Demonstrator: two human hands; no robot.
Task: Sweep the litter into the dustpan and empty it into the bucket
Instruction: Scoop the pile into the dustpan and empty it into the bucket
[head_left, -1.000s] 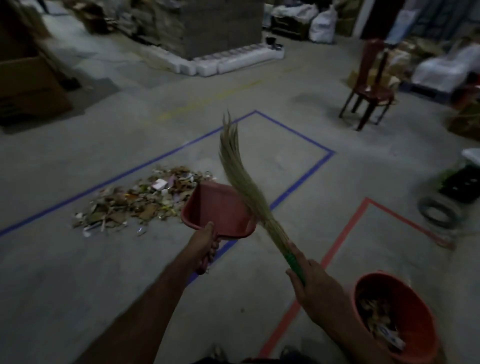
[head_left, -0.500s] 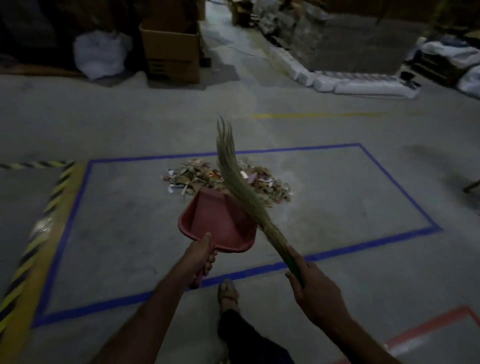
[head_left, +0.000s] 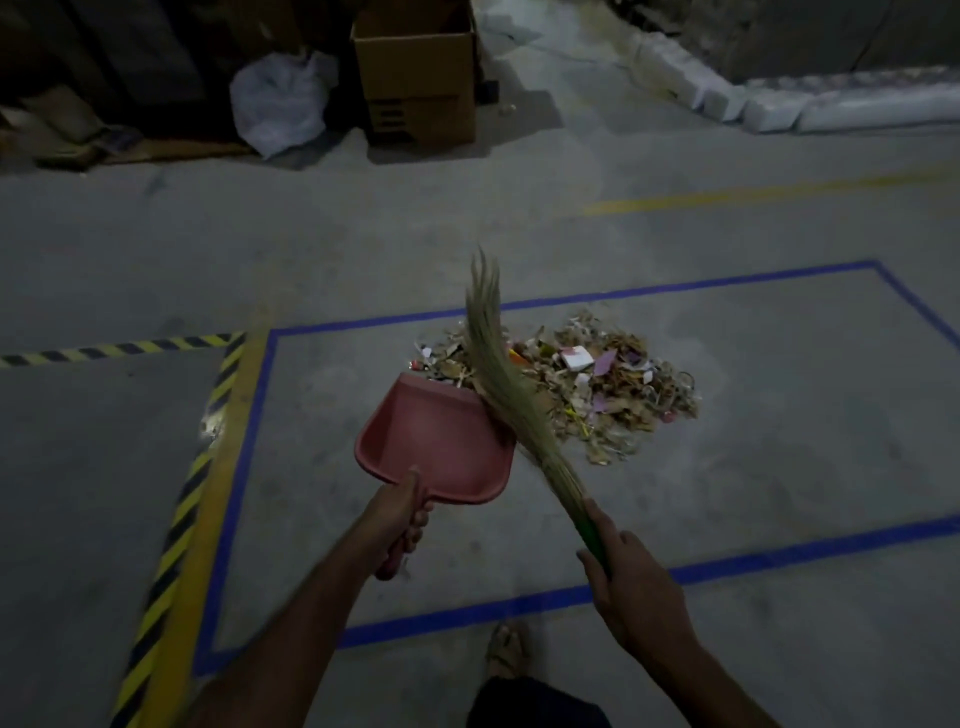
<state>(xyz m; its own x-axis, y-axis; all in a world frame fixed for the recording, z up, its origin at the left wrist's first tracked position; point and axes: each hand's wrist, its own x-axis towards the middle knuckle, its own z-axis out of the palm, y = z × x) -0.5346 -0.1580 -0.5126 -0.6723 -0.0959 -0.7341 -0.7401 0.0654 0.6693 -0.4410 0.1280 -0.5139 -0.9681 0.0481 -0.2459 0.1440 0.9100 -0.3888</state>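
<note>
Now, the stage: we stand just short of the pile, tools raised, no sweeping stroke begun.
Left hand: our left hand (head_left: 402, 512) has its fingers curled round the handle of the dustpan (head_left: 441, 447), thumb laid along the top.
Right hand: our right hand (head_left: 631, 587) grips the green handle of the broom (head_left: 511, 395), whose bristles point up and away from us.
Dustpan: it hangs in the air, mouth toward the litter (head_left: 576, 384); its tray looks bare, though the light is dim and we may be missing small scraps.
Litter: a heap of paper scraps and dry bits lies on the concrete floor (head_left: 779, 441) inside the blue tape outline (head_left: 649, 293), just beyond the dustpan's lip.
Bucket: it is out of view, so we cannot say how full it is.
Done so far: as far as we see, nothing from this heap is in the pan.
Left to do: we judge nearly everything remains: lower the pan to the floor beside the heap, brush the litter in, carry it to the bucket and tip it out, likely in several loads.
</note>
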